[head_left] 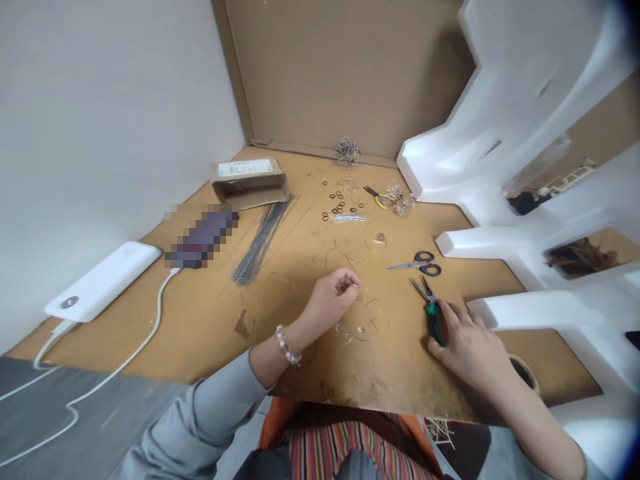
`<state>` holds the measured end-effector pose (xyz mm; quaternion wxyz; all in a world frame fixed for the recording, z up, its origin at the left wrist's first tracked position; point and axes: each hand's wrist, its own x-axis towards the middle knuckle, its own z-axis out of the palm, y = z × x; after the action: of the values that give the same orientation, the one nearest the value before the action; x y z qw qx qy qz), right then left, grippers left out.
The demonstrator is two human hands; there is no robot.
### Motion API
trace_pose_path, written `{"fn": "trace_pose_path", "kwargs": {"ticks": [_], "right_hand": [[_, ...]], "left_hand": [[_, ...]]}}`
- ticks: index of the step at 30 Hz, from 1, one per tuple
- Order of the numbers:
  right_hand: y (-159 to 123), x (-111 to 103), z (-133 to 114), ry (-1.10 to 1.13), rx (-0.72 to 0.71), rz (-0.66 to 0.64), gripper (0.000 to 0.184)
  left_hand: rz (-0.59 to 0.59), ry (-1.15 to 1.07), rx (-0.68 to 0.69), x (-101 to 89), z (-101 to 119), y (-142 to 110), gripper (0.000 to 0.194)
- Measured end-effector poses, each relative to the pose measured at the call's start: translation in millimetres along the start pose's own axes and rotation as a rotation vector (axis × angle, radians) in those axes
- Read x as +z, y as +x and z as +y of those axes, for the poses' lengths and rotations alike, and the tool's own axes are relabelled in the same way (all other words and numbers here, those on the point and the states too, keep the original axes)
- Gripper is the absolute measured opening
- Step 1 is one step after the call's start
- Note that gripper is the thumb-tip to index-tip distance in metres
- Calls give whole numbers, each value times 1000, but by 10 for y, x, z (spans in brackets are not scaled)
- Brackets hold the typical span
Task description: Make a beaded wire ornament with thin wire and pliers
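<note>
Near the middle of the table, my left hand (336,297) is closed in a pinch on a thin wire piece (371,312), which has loops and small clear beads hanging below the fingers. My right hand (465,340) is wrapped around the green handles of a pair of pliers (433,313) at the right. The pliers' jaws are apart and point away from me. Just beyond them lie black-handled scissors (425,264). A small round wire piece (379,240) with something golden in it sits farther back.
Straight wires (263,243) lie in a bundle by an open cardboard box (250,183). Dark rings (339,203), yellow-handled cutters (377,197) and wire tangles (347,152) are at the back. A white power bank (103,280) and cable stand left; white foam pieces (480,243) border the right.
</note>
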<state>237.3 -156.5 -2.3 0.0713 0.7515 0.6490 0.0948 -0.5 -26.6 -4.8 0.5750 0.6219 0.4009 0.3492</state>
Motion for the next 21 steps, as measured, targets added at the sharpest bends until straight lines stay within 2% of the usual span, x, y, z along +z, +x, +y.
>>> {"fn": "trace_pose_path", "kwargs": {"ticks": [3, 6, 10, 14, 16, 21], "right_hand": [[20, -4, -4, -31, -11, -12, 52], [50, 41, 33, -40, -3, 40, 46], [72, 35, 102, 124, 8, 60, 39], [67, -214, 112, 422, -136, -107, 46], [61, -402, 116, 406, -201, -150, 44], [7, -790, 127, 216, -267, 19, 42]], "left_hand": [[30, 152, 111, 1, 33, -48, 9], [55, 233, 170, 1, 63, -90, 9], [58, 250, 202, -7, 97, -117, 11], [46, 287, 252, -11, 124, -127, 11], [30, 340, 300, -8, 126, -126, 12], [-17, 576, 481, -6, 85, -101, 15]]}}
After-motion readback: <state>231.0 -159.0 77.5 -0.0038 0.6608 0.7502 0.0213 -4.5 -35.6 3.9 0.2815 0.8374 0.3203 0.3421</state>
